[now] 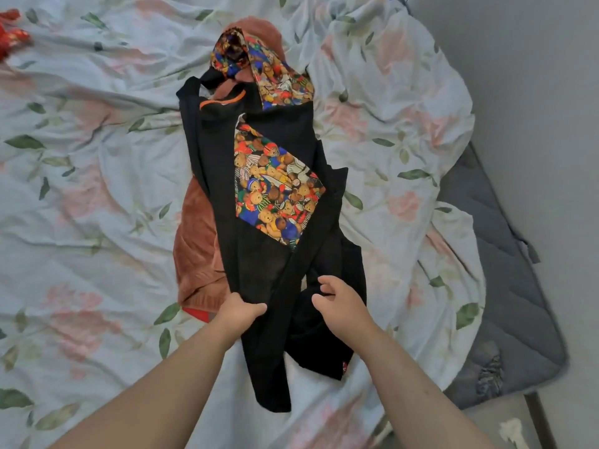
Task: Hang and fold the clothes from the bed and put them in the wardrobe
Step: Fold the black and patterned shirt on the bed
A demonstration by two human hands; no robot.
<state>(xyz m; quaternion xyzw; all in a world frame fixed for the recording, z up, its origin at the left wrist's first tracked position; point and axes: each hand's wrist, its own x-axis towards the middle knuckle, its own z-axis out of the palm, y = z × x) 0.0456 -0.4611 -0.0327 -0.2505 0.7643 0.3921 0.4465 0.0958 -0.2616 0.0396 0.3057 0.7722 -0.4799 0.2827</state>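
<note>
Black fabric makes up most of the garment lying lengthwise along the middle of the bed, with a bright teddy-bear print panel showing on its front and the same print on the hood or lining bunched at its far end. An orange trim strip sits near the collar. The garment rests on top of a rust-brown plush item, which shows along its left edge and again beyond the hood.

Left hand: fingers curled round the near left edge of the black garment, thumb on top, gripping the cloth. Right hand: fingers bent, pinching a fold of the same black cloth just beside the left hand.

The bed carries a crumpled pale blue floral sheet. A red item lies at the far left corner, blurred. A small red edge shows under the brown item near the left wrist. Grey quilted mattress is exposed at the right, next to a grey wall.
</note>
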